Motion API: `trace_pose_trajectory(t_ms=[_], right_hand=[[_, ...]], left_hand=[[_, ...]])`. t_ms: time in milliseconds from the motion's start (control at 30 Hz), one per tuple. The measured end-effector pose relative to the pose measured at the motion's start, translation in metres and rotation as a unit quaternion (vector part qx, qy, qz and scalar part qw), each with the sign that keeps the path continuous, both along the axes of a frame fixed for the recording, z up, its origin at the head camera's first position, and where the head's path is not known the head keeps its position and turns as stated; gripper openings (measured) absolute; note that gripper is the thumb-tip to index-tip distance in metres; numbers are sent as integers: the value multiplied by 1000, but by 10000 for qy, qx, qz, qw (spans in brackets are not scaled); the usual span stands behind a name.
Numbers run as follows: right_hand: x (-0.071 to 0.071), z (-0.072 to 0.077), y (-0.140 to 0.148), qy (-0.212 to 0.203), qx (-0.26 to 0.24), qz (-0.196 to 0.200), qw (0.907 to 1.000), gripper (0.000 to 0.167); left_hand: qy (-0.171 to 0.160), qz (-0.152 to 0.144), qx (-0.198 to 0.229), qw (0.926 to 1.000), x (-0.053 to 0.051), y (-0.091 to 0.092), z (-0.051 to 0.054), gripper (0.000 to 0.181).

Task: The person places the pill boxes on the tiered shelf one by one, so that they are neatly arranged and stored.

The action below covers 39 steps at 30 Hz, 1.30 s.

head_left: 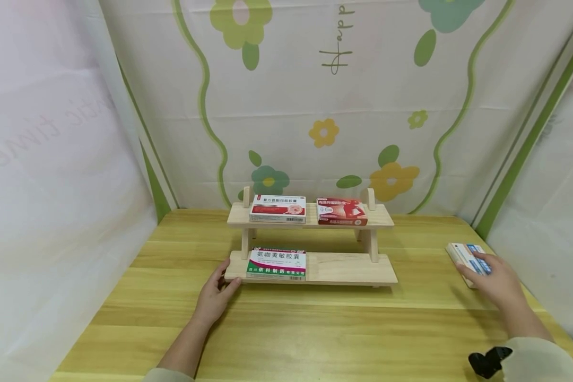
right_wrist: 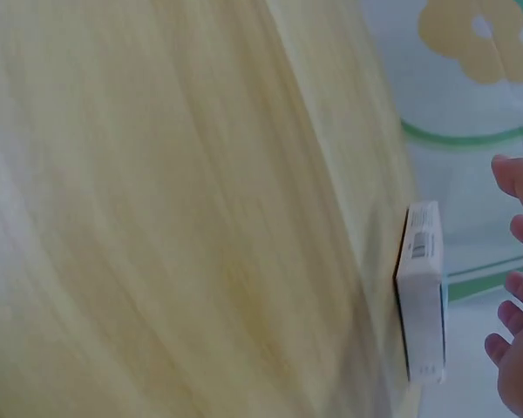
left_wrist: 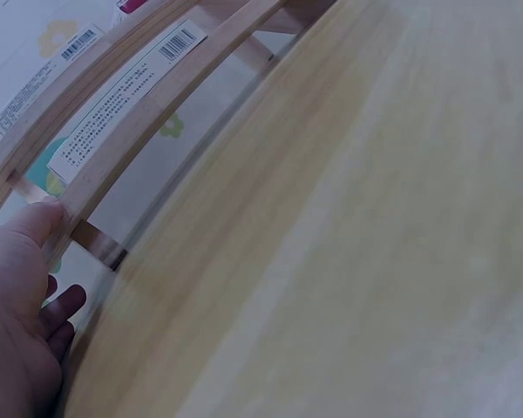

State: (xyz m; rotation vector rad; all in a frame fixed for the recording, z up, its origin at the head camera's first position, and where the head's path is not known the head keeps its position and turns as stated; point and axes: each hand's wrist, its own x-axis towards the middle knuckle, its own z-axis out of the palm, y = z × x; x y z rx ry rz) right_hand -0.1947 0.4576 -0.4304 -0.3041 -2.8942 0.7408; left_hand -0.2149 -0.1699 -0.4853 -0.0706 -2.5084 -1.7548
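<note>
My left hand (head_left: 215,294) holds the left end of a two-tier wooden rack (head_left: 350,268), its thumb at the lower board's front edge. In the left wrist view the other fingers (left_wrist: 65,305) are loosely bent below the board. On the lower board lies a white, green and magenta medicine box (head_left: 277,264). A white-and-red medicine box (head_left: 278,208) and a red medicine box (head_left: 342,211) lie on the upper board. At the right, my right hand (head_left: 498,281) hovers over a white-and-blue medicine box (head_left: 458,254); the right wrist view shows its spread fingers apart from the box.
The rack stands toward the back of a wood-grain table (head_left: 310,329). Behind it hangs a white curtain (head_left: 277,95) with printed flowers, and more white cloth encloses both sides. A black strap piece (head_left: 489,362) sits by the right sleeve.
</note>
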Motion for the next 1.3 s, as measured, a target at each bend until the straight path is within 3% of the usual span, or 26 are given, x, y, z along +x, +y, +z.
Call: trace_pose_trajectory(t_ms=[600, 800, 1300], right_hand=[[4, -26, 21, -909, -364, -985, 9903, 102], [3, -30, 24, -1159, -237, -1220, 9855, 106], [5, -34, 17, -1165, -189, -1542, 9810, 108]], left_hand=[[-42, 26, -15, 10000, 0, 0, -1, 69], [-39, 9, -19, 10000, -1, -1, -1, 70], [-11, 29, -33, 10000, 0, -1, -2, 70]])
